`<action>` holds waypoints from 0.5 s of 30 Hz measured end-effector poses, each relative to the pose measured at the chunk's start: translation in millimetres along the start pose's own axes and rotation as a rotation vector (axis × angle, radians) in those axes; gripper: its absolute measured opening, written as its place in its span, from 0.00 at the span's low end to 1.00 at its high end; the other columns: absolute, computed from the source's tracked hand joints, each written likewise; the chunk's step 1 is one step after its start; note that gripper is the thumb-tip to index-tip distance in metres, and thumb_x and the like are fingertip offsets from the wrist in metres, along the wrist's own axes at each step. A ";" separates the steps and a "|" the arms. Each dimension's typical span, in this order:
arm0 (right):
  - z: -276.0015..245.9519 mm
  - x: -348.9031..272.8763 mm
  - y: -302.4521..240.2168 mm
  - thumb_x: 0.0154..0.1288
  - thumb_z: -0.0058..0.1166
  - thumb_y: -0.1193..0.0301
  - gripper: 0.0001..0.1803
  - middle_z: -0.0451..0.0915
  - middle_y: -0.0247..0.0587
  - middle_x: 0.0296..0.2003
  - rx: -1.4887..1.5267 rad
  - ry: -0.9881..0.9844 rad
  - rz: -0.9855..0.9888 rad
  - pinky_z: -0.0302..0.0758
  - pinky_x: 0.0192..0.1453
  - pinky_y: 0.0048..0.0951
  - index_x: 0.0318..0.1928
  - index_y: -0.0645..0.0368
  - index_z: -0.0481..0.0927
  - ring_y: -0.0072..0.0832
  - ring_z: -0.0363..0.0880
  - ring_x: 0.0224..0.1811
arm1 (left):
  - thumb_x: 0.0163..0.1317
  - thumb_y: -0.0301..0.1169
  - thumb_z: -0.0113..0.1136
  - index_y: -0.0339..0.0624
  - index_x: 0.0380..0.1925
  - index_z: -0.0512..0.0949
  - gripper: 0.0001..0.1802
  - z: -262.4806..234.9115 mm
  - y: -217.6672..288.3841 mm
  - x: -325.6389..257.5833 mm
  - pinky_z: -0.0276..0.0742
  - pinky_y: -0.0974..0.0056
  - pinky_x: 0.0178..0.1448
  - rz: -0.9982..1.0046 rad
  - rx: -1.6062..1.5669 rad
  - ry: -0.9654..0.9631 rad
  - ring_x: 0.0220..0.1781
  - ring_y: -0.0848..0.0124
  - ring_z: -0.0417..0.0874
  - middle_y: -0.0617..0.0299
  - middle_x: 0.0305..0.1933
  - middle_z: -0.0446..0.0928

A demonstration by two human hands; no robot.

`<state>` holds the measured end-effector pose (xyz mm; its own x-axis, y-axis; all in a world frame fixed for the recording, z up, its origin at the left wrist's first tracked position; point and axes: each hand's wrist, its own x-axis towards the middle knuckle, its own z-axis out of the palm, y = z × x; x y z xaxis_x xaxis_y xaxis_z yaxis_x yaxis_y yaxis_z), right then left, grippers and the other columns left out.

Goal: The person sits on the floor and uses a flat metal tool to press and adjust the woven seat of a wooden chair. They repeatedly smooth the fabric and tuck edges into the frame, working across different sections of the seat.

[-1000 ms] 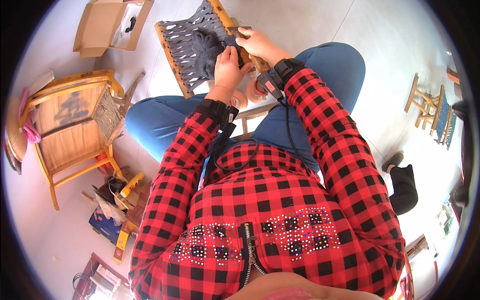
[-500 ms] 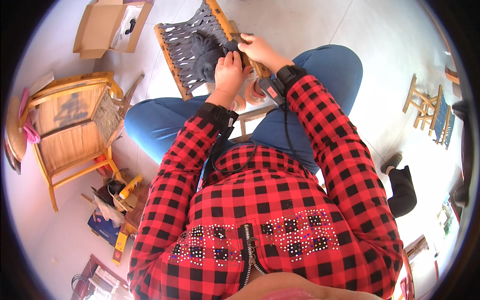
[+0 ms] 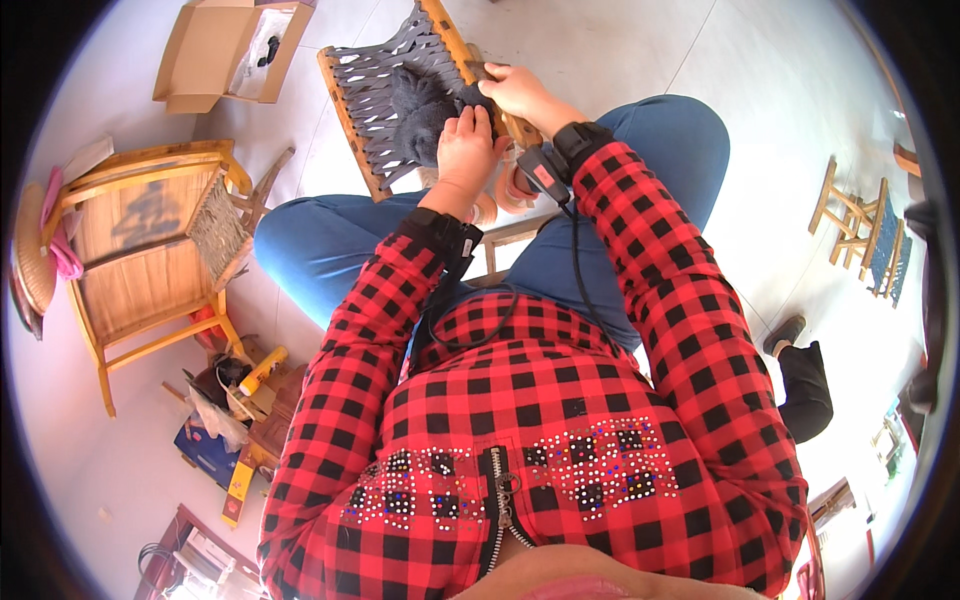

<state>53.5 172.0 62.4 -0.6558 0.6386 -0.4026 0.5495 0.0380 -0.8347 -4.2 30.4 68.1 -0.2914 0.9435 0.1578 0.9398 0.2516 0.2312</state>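
Observation:
A wooden-framed stool [image 3: 345,110] with a seat woven from dark grey cords stands tilted in front of my knees. A fuzzy dark grey bundle of yarn or cord [image 3: 420,120] lies on the weave, towards its right rail. My left hand [image 3: 469,152] is closed at the bundle's right edge, its fingertips pressed on dark grey material beside the rail. Just beyond it, my right hand [image 3: 525,97] is closed at the rail, its fingers around something dark that I cannot make out. Black bands with cables are strapped to both wrists.
To the left an open cardboard box [image 3: 205,55] sits above a wooden chair [image 3: 150,240] with a woven panel. Odds and ends, including a yellow tube [image 3: 263,371], lie below the chair. At right are another woven stool [image 3: 868,230] and a person's dark-clad leg [image 3: 804,385].
The whole view has shifted slightly, with the scene a little further right. Both hands keep nearly the same places at the stool's rail.

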 end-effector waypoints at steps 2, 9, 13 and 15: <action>-0.3 -8.0 5.4 0.60 0.55 0.58 0.30 0.77 0.52 0.53 -0.019 -0.039 0.024 0.70 0.58 0.31 0.62 0.54 0.70 0.42 0.77 0.54 | 0.46 0.38 0.69 0.32 0.50 0.71 0.32 0.0 0.2 -0.5 0.74 0.57 0.50 -0.005 -0.022 0.013 0.43 0.53 0.76 0.47 0.48 0.75; -4.6 18.2 -10.9 0.60 0.55 0.59 0.31 0.77 0.51 0.53 -0.028 0.018 0.048 0.71 0.57 0.32 0.63 0.55 0.69 0.39 0.78 0.53 | 0.47 0.39 0.68 0.33 0.50 0.72 0.32 -1.2 1.3 0.9 0.74 0.57 0.50 -0.006 0.011 -0.011 0.44 0.52 0.76 0.47 0.49 0.75; -5.5 11.4 -15.4 0.60 0.54 0.59 0.31 0.79 0.50 0.51 0.004 -0.015 0.004 0.72 0.56 0.32 0.63 0.55 0.69 0.40 0.79 0.51 | 0.47 0.39 0.68 0.33 0.51 0.72 0.32 -0.7 0.8 0.3 0.74 0.57 0.50 -0.003 0.007 0.016 0.43 0.52 0.76 0.47 0.49 0.75; -9.2 -8.1 -10.8 0.61 0.52 0.59 0.31 0.79 0.52 0.48 -0.148 -0.061 -0.034 0.73 0.55 0.35 0.63 0.56 0.68 0.44 0.78 0.50 | 0.47 0.38 0.68 0.33 0.50 0.72 0.31 1.3 0.9 0.0 0.74 0.57 0.49 0.002 -0.021 0.056 0.43 0.52 0.76 0.47 0.48 0.75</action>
<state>57.6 173.5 78.1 -0.7029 0.5876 -0.4009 0.5940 0.1748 -0.7852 -3.1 30.9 67.1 -0.2993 0.9303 0.2119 0.9368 0.2444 0.2504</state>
